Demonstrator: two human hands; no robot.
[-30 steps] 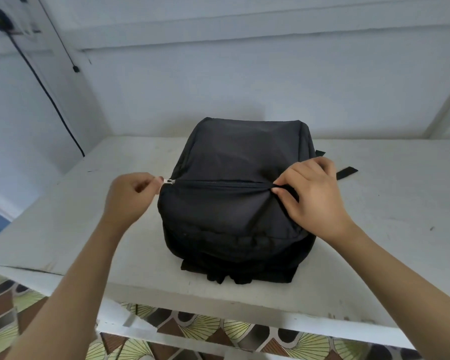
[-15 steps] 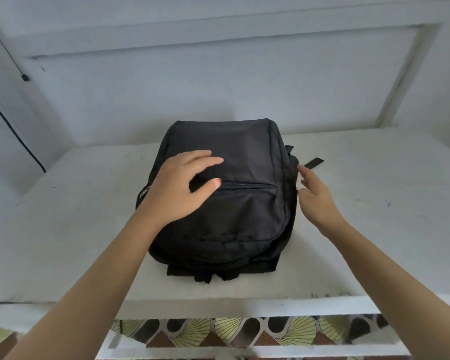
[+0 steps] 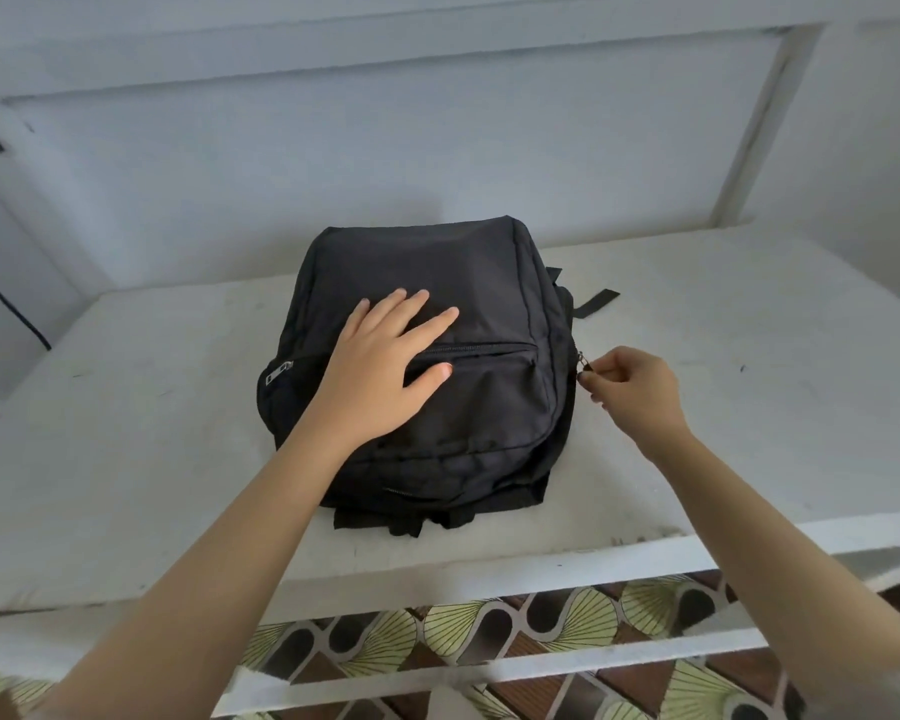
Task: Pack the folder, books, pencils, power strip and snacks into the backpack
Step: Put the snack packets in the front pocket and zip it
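Black backpack (image 3: 427,262) lies at centre of the white surface (image 3: 749,407) | left hand (image 3: 380,376) presses flat on its front, fingers straight | right hand (image 3: 632,389) pinches the zipper pull (image 3: 583,362) at the pack's 3 o'clock edge | soft, bulging fabric, likely heavy: brace panel, draw by the pull

Two bare arms fill the lower frame in a view from a head-worn camera. The left hand (image 3: 380,371) and right hand (image 3: 632,389) are uncovered, with skin showing from the wrists back along the left forearm (image 3: 219,553) and right forearm (image 3: 780,532) to the picture's edge. Both forearms are slender and smooth. The left hand's fingers (image 3: 411,304) are long, and its thumbnail (image 3: 445,370) is cut short. The right hand's nails are too small to make out.
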